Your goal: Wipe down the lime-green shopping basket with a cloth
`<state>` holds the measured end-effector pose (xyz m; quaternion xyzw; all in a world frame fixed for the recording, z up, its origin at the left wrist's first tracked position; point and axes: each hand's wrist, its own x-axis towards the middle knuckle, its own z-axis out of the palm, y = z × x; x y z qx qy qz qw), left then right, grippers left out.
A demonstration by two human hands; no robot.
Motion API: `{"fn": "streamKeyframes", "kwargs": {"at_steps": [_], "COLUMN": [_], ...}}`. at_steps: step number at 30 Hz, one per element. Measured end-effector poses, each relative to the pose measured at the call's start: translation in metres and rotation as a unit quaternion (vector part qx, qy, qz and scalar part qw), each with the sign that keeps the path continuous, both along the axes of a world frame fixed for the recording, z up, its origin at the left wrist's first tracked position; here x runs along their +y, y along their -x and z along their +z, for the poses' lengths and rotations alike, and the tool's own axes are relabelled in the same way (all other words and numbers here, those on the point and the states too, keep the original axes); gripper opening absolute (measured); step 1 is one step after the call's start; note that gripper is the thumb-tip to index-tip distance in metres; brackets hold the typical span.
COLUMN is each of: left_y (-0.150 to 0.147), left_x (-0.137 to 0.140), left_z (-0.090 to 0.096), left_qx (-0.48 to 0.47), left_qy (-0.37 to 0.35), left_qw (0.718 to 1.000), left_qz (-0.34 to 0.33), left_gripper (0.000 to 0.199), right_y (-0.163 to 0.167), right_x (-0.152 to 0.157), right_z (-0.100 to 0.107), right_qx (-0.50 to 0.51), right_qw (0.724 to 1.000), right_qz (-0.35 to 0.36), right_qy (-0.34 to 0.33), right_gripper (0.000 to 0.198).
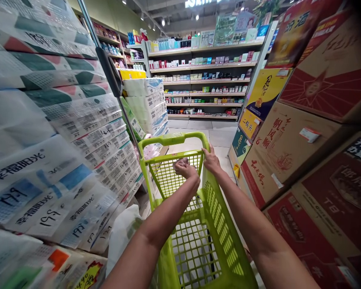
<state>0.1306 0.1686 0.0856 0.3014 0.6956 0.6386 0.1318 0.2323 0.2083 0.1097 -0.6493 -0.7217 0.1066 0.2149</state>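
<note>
A lime-green plastic shopping cart (218,208) with grid walls stands in front of me. My left hand (188,171) reaches over its basket, fingers closed around a crumpled greyish cloth (181,161). That cloth is against or just in front of the far grid panel (165,176); whether it touches cannot be made out. With bent fingers, my right hand (212,161) grips the cart's far right corner, just below the raised green bar (180,139). Inside the basket, the grid floor (195,251) shows through between my forearms.
Packs of tissue paper (90,108) are stacked high on the left. A metal pole with a black grip (109,72) rises beside the cart. Liquor cartons (276,140) line the right side. Shelves of small boxed goods (201,76) stand beyond the tiled floor (198,127).
</note>
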Motion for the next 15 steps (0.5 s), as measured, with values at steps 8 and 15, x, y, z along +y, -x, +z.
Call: {"fn": "streamKeyframes", "kwargs": {"at_steps": [8,15], "left_y": [0.083,0.054], "left_x": [-0.012,-0.012], "left_z": [0.004,-0.038], "left_qx": [-0.075,0.0], "left_qy": [0.117,-0.001], "left_qw": [0.978,0.999], "left_qz": [0.157,0.047], "left_gripper": [0.023,0.031], "right_y": [0.007,0.013], "right_x": [0.002,-0.005], "right_z": [-0.013,-0.01], "right_qx": [0.067,0.049], "right_qw": [0.997,0.999], "right_qz": [0.017,0.011], "right_qy": [-0.02,-0.022], "right_gripper": [0.07,0.072]}}
